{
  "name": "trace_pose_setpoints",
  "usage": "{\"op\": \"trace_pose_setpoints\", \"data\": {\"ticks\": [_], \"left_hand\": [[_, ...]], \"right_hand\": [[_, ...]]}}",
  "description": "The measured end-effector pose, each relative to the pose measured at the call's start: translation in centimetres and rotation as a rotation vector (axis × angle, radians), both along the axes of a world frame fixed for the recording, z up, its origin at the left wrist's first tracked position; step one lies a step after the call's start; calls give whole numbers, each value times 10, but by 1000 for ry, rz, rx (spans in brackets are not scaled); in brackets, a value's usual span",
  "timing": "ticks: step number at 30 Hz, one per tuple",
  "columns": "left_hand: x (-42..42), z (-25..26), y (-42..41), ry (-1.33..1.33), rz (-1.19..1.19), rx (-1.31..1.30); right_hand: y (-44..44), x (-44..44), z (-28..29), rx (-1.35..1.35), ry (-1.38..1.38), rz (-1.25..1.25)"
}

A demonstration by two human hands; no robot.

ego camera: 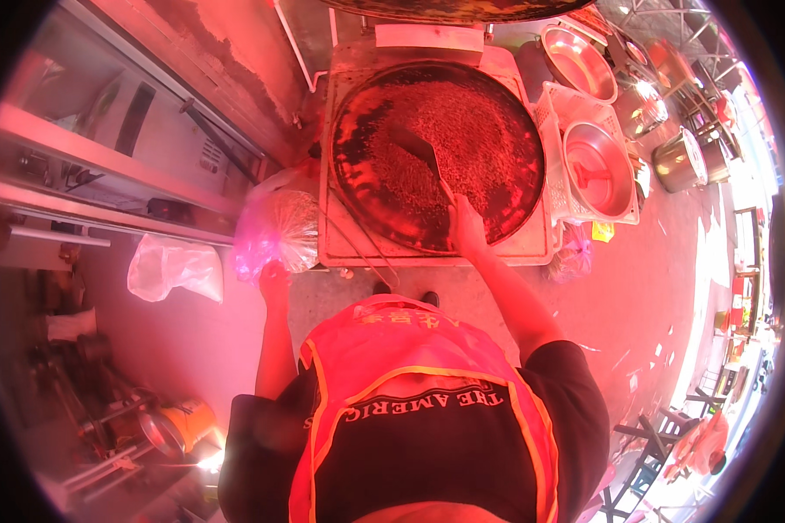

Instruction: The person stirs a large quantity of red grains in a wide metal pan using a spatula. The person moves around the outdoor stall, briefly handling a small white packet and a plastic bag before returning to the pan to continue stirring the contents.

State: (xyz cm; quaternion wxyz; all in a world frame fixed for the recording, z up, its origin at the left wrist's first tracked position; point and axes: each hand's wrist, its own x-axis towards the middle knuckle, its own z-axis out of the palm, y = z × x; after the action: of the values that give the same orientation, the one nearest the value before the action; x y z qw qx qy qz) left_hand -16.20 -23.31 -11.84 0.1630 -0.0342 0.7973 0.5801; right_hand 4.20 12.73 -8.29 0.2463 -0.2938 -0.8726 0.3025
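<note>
My right hand [468, 225] is closed round the handle of a flat-bladed spatula [418, 145]. Its blade rests among small loose grains [464, 137] spread over a large round dark pan [341, 189], which sits on a square-topped stand [526, 256]. At the left of the stand, my left hand [275, 274] touches the lower edge of a clear plastic bag [288, 229] with contents that cannot be made out; whether the fingers grip it is unclear. Two long thin metal rods [360, 242] lie on the stand's left front corner.
Right of the pan, a white plastic basket [559, 189] holds a metal bowl [592, 153]; another metal basin [579, 62] stands behind it. Lidded metal pots [680, 160] are farther right. A white sack [176, 268] lies at left. A large round lid or pan [458, 8] is at the top edge.
</note>
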Motion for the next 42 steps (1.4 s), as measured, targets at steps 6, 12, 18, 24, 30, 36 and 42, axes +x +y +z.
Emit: {"op": "trace_pose_setpoints", "data": {"ticks": [6,12,18,24,30,36,42], "left_hand": [[9,5,-13,34,37,38],[22,12,-31,24,120,-25],[27,17,-39,25,146,-69],[24,11,-42,18,132,-81],[18,6,-27,-12,84,-34],[15,9,-1,-10,9,2],[12,2,8,-26,-35,-4]], "right_hand": [[53,-29,-9,-27,-121,-163],[94,-46,4,24,-131,-312],[122,-66,-2,32,-185,-438],[93,-71,-19,125,-243,-281],[49,-45,-18,-47,-109,-170],[0,2,-5,-32,-8,-43],[-17,47,7,-130,-73,-121]]}}
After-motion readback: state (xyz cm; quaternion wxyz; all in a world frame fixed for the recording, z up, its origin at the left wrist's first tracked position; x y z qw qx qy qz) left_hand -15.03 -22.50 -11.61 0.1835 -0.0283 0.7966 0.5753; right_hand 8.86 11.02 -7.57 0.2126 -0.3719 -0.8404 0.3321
